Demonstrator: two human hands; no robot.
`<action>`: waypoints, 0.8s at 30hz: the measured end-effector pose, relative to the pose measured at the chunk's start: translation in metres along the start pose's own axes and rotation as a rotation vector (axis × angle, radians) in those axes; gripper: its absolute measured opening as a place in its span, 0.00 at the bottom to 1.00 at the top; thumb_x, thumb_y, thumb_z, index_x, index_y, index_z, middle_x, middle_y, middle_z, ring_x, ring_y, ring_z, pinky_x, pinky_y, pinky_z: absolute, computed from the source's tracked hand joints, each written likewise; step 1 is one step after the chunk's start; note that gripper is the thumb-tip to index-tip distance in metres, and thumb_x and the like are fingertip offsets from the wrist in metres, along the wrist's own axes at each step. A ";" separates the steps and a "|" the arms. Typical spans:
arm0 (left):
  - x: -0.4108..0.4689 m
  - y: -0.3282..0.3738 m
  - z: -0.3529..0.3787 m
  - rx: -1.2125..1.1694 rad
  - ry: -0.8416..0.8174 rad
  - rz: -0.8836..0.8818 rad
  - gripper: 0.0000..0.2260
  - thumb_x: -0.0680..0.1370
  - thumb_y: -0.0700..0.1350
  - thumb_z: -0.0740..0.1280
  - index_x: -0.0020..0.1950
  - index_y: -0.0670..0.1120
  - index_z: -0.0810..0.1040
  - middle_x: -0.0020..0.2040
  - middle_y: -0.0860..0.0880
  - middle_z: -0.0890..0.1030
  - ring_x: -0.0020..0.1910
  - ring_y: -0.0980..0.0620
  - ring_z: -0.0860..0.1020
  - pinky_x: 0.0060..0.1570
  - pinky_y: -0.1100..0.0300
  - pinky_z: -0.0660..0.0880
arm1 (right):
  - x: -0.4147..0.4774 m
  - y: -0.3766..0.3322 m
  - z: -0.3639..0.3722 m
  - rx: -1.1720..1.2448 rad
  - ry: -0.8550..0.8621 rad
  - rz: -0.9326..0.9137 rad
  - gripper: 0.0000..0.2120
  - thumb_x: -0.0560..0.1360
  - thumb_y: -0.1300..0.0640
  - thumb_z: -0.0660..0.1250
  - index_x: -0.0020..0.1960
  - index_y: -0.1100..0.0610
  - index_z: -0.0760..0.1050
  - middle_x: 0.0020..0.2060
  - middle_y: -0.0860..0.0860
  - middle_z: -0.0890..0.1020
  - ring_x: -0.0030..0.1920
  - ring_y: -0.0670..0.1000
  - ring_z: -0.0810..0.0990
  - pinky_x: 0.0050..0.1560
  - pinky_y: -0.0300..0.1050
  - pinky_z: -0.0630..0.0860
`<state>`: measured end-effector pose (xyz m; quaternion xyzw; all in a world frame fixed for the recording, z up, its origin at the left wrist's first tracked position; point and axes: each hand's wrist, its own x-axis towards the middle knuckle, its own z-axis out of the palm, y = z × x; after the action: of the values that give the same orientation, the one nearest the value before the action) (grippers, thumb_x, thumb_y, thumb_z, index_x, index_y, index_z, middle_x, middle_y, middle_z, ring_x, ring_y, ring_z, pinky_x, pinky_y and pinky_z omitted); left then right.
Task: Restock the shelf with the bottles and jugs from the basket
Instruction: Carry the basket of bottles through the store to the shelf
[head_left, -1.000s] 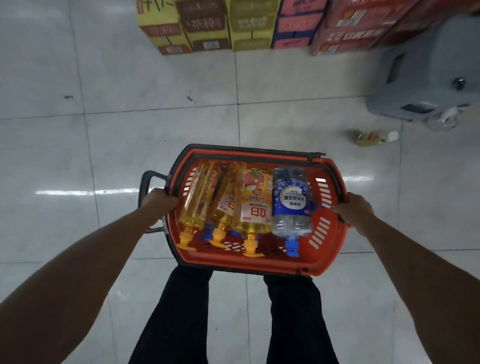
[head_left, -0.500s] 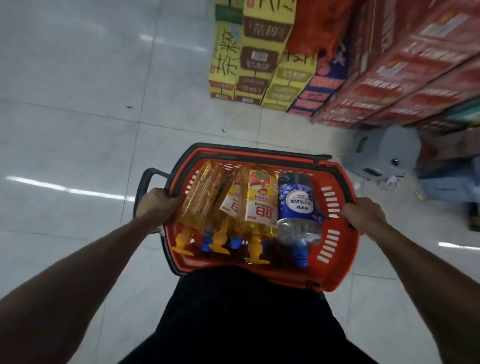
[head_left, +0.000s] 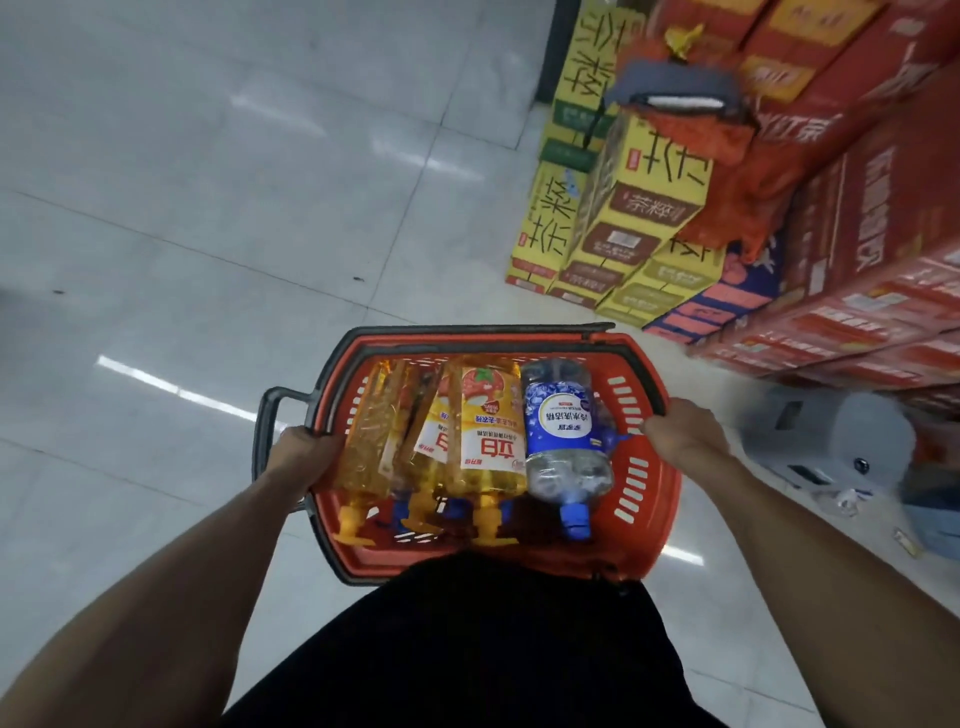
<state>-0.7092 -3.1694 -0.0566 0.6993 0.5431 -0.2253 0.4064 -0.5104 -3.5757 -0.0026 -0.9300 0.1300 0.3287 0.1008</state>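
**Shop aisle, full basket held at the waist**

Pale glossy floor tiles (head_left: 208, 234) run up to stacks of yellow cartons (head_left: 618, 228) and red cartons (head_left: 872, 270) on the right, with an orange mesh sack (head_left: 727, 150) slumped on top. No shelf shows in this view.

The orange basket (head_left: 652, 499) is held against the person's front, its black pull handle (head_left: 264, 431) jutting out to the left. The left hand (head_left: 304, 452) curls over the left rim and the right hand (head_left: 680, 434) over the right rim, each gripping the plastic. Inside, on their sides with caps toward the body, lie yellow detergent bottles (head_left: 488, 431) packed against one another. A clear bottle with a blue label (head_left: 563, 431) lies just beside them. Nothing looks unloaded yet.

The bottles lie loose, so a tilt of the basket would likely roll them to one end and drag a rim out of a hand. The basket also hides the floor just ahead. A grey plastic unit (head_left: 831, 441) and scraps of litter lie near on the right, so a turn that way risks a stumble.
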 end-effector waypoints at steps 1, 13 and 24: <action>0.007 0.002 -0.011 -0.025 0.022 -0.007 0.26 0.71 0.54 0.73 0.61 0.37 0.82 0.47 0.41 0.82 0.40 0.43 0.80 0.45 0.53 0.79 | 0.009 -0.023 -0.004 -0.015 -0.001 -0.022 0.11 0.80 0.47 0.64 0.53 0.54 0.76 0.39 0.51 0.81 0.32 0.51 0.79 0.31 0.40 0.70; 0.087 0.053 -0.166 -0.247 0.205 -0.228 0.19 0.76 0.49 0.73 0.61 0.37 0.81 0.47 0.42 0.83 0.41 0.45 0.82 0.42 0.54 0.80 | 0.113 -0.343 -0.031 -0.240 -0.080 -0.321 0.10 0.76 0.52 0.62 0.49 0.57 0.78 0.39 0.55 0.81 0.37 0.58 0.80 0.42 0.49 0.80; 0.167 0.062 -0.292 -0.543 0.301 -0.423 0.19 0.67 0.59 0.73 0.50 0.47 0.82 0.42 0.45 0.86 0.40 0.43 0.86 0.40 0.42 0.85 | 0.145 -0.630 -0.003 -0.393 -0.169 -0.559 0.18 0.75 0.52 0.65 0.60 0.59 0.80 0.53 0.61 0.84 0.44 0.61 0.79 0.50 0.49 0.77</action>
<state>-0.6359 -2.8412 0.0033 0.4635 0.7693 -0.0468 0.4372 -0.2060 -3.0061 -0.0285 -0.9008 -0.2042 0.3828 0.0162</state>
